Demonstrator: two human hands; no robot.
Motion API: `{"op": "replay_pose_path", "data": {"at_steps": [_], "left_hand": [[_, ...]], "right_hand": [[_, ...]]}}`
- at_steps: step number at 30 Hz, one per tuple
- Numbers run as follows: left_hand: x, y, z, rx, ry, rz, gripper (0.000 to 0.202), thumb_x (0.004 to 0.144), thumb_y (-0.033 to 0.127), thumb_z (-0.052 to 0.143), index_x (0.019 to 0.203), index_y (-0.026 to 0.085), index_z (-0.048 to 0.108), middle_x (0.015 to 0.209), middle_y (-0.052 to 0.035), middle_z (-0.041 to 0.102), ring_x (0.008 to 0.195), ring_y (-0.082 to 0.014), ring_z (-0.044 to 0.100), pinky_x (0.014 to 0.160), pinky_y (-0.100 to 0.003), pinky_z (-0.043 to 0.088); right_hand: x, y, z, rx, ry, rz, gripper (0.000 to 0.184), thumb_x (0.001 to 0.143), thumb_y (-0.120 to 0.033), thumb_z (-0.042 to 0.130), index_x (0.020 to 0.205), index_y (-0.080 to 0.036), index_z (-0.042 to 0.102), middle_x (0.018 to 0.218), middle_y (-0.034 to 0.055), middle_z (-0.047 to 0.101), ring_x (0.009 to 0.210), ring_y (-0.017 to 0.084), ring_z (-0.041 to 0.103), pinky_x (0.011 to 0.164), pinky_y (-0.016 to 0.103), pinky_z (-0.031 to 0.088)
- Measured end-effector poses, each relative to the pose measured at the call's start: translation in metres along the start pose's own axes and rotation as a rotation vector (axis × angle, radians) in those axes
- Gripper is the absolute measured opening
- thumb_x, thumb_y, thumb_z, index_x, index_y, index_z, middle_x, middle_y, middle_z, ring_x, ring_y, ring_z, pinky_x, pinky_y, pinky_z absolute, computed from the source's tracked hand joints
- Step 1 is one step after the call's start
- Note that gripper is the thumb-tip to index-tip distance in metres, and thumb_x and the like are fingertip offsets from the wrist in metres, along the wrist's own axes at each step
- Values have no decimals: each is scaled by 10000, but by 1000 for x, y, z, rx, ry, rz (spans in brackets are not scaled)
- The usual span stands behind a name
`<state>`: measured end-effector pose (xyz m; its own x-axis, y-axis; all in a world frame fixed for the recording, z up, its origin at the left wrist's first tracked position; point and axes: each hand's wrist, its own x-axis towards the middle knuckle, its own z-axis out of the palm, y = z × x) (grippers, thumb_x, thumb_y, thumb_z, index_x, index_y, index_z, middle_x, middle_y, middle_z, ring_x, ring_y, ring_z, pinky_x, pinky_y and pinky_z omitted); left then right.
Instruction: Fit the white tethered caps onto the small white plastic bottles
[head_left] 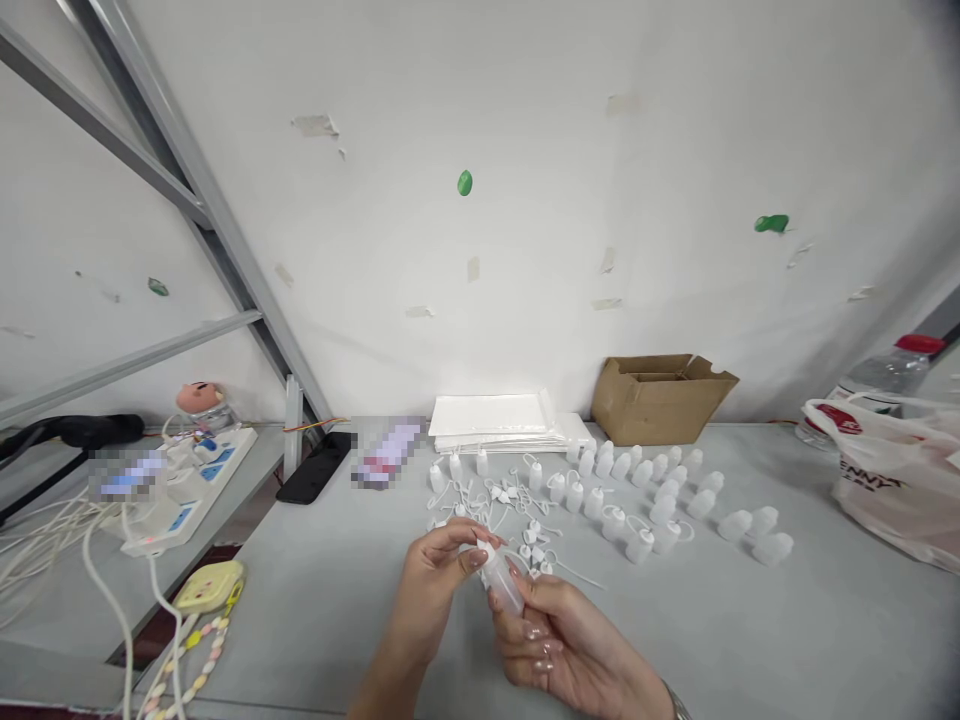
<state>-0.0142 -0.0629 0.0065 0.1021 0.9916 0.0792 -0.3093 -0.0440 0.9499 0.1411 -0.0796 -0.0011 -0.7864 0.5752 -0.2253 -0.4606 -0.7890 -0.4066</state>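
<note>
A small translucent white plastic bottle (504, 582) is held tilted between my two hands near the table's front. My right hand (559, 635) is closed round the bottle's body, with its thumb along the side. With thumb and fingertips, my left hand (439, 575) pinches the white cap (486, 546) at the bottle's upper end; the fingers partly hide it. Just beyond my hands lies a loose pile of white caps with thin tubes (534, 535). Several capped bottles with tubes (640, 540) stand behind and to the right. Farther right are bottles without tubes (772, 548).
At the back sit a stack of white sheets or flat boxes (491, 415) and an open cardboard box (660, 400). A plastic bag (892, 480) is at right. On the left are a black phone (315, 468), a power strip (202, 490), cables and a yellow case (210, 587).
</note>
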Motion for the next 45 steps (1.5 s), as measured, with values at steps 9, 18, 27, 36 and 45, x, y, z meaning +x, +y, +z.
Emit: {"op": "replay_pose_path", "data": {"at_steps": [9,18,27,36,45], "left_hand": [[-3,11,-7,222,26,-2,279,610,251,723,888,229,698,1011,-66,684,1067,-251,548,946,-385,403],[-9,20,-7,705,-60,408,209,671,190,676,838,307,722,888,-39,723,888,-239,630,968,-417,358],[-11,10,-4,700,83,389,151,725,200,613,713,304,722,708,-12,720,634,-193,611,942,-405,345],[-11,18,1,543,206,134,112,696,315,643,610,254,682,636,-35,675,782,-228,582,928,-365,356],[0,25,-5,-259,114,-307,319,666,238,700,965,132,668,657,-14,626,664,-110,576,765,-269,441]], "right_hand": [[2,-4,11,-520,238,-357,350,777,-476,560,700,-134,561,470,-48,455,392,52,322,458,207,297],[-1,-7,11,-1044,546,-525,397,794,-542,482,710,-166,578,524,-31,468,511,111,441,526,233,347],[-7,-1,14,-1346,610,-535,304,863,-426,424,874,-191,616,695,23,583,674,169,524,667,278,391],[-11,4,15,-1374,559,-606,197,821,-379,513,881,-218,610,779,46,599,734,194,523,683,303,400],[-12,-3,23,-963,380,-358,399,746,-564,538,700,-168,538,488,-47,451,452,85,380,480,227,301]]}}
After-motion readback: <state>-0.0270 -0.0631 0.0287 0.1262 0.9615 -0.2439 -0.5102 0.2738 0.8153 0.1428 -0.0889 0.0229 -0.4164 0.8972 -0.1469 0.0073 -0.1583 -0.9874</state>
